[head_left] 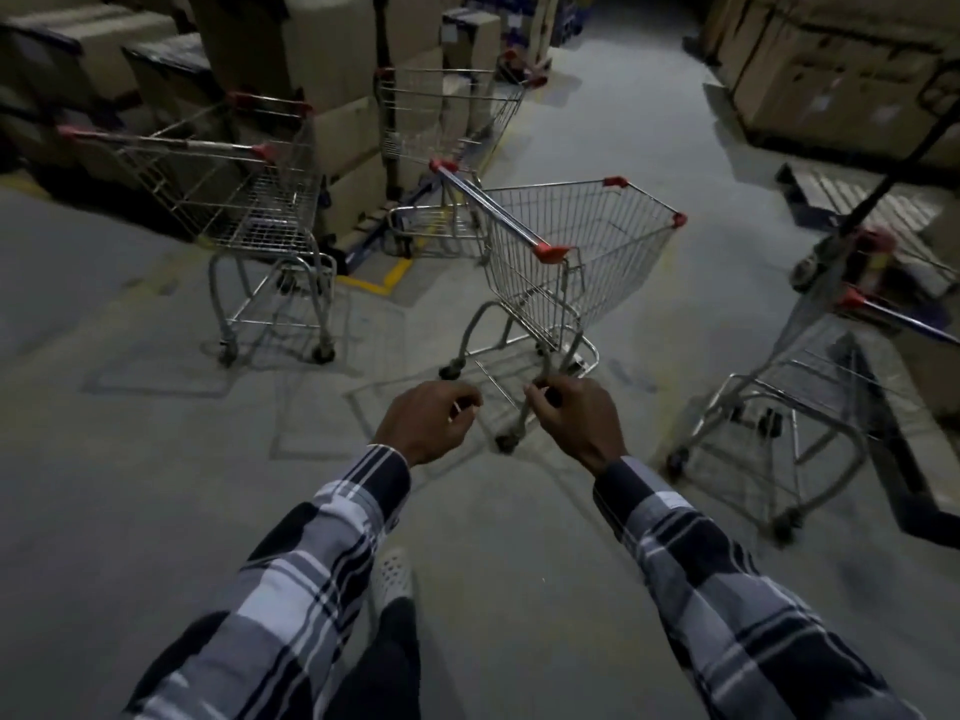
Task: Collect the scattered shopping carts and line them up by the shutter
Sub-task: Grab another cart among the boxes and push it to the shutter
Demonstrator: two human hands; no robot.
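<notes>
Cartons of brown cardboard [332,49] line a dim concrete floor [104,459] where four silver wire shopping carts with red corner caps stand scattered, baskets bare: left [249,200], rear [447,116], centre [566,262], right [810,387]. Left hand [428,420] and right hand [574,418] reach out, fingers loosely curled, holding nothing.

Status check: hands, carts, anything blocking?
Left hand and right hand loosely curled, holding nothing. Centre cart just ahead, untouched. Three other carts scattered, left, back, right. Floor path open.
</notes>
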